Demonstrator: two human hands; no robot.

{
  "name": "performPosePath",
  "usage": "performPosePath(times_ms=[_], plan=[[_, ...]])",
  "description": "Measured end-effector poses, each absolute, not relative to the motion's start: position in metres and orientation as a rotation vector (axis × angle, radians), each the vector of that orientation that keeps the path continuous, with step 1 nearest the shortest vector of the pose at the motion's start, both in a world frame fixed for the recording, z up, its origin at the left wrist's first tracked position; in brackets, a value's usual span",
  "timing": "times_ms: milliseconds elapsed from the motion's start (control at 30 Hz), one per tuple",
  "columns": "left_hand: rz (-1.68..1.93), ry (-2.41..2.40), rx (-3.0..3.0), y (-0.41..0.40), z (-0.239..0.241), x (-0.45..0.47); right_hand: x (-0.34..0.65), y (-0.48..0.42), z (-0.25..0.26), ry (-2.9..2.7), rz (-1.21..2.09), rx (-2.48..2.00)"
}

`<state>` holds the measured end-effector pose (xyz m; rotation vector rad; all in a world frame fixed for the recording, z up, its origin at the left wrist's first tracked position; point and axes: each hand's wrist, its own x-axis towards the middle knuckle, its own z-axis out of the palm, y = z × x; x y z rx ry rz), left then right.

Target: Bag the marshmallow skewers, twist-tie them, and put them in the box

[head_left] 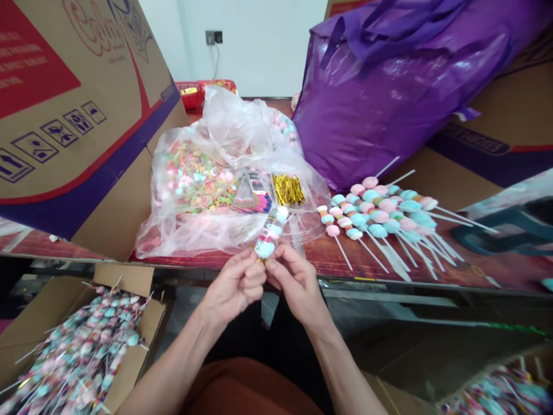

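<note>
A marshmallow skewer (271, 233) in a clear printed wrapper stands tilted at the table's front edge. My left hand (242, 282) is closed around its lower end, fingers curled in a pinch. From the other side, my right hand (298, 282) pinches the same end, just below the lowest blue marshmallow. A small gold glint shows between the fingers, but most of the stick is hidden. Just beyond lie gold twist ties (288, 190) and a stack of printed wrappers (254, 194). Unwrapped marshmallow skewers (375, 210) are piled to the right.
Clear plastic bags (233, 127) hold loose ring candies and marshmallows. Tall cardboard boxes (86, 144) and a purple bag (389, 92) flank the table (328, 256). Below left, an open carton (133, 276) is full of wrapped skewers; more lie at lower right.
</note>
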<state>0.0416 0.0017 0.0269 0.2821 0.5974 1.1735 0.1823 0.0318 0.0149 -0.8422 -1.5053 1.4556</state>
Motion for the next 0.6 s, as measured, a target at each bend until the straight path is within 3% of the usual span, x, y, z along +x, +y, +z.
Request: performPosePath(times_ms=[133, 233, 400, 500, 600], plan=[[1.098, 0.601, 0.354, -0.003, 0.029, 0.050, 0.194, 0.035, 0.020, -1.723, 1.286, -0.855], [1.329, 0.867, 0.563, -0.003, 0.023, 0.061, 0.193, 0.035, 0.014, -1.779, 1.018, -0.945], [1.456, 1.115, 0.848, -0.009, 0.016, 0.065, 0.188, 0.029, 0.009, -1.740, 1.093, -1.041], [1.415, 1.112, 0.713, -0.010, 0.016, 0.061, 0.188, 0.027, 0.010, -1.765, 1.133, -1.048], [1.311, 0.995, 0.416, -0.006, 0.014, 0.054, 0.190, 0.026, 0.011, -1.873, 0.954, -0.998]])
